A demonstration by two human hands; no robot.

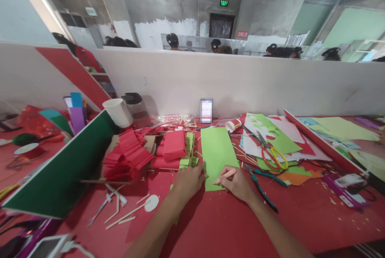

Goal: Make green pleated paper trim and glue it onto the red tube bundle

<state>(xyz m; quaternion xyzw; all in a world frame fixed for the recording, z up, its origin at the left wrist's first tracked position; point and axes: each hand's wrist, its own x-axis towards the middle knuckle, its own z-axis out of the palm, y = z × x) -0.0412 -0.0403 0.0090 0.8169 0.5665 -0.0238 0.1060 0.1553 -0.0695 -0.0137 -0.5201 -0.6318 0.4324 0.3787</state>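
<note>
A long light-green sheet of paper (219,149) lies on the red table in front of me. My left hand (192,177) rests at its lower left edge, fingers stretched out onto the margin and holding nothing. In my right hand (236,181), closed in a writing grip, is a pale pink pencil (229,173). The pencil's lower end is at the sheet's bottom part; whether it touches the paper I cannot tell. Left of the sheet are a red paper block (175,145) and green paper strips (189,149).
Teal-handled pliers (261,189) and scissors (273,155) lie to the right beside cut green paper (270,131). Red paper strips (128,155), thin wooden sticks (128,214) and a white paper disc (152,203) are at left. A phone (206,110) leans against the partition (180,81).
</note>
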